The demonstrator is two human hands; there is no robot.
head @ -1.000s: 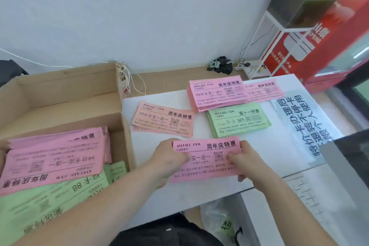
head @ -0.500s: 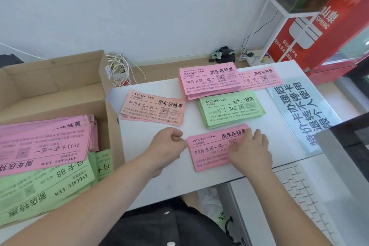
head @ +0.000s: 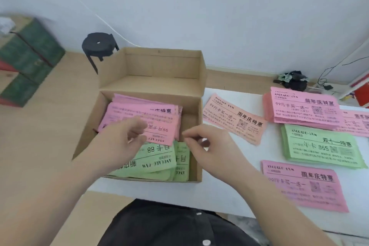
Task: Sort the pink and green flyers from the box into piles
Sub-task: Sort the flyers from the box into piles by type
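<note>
Both hands have left the pink flyer they were pressing flat a moment ago; it now lies on the near pink pile (head: 303,184) by the tabletop's front edge, so that piece is sorted and another pick looks to be starting. The left hand (head: 127,138) hovers over the pink flyers (head: 157,120) in the cardboard box (head: 155,64) at the tabletop's left end, fingers loosely curled, gripping nothing. The right hand (head: 207,146) hangs at the box's right wall, thumb and forefinger nearly meeting, with no paper visible between them. Motion blur hides whether either touches paper. Green flyers (head: 157,156) lie at the box's near end.
</note>
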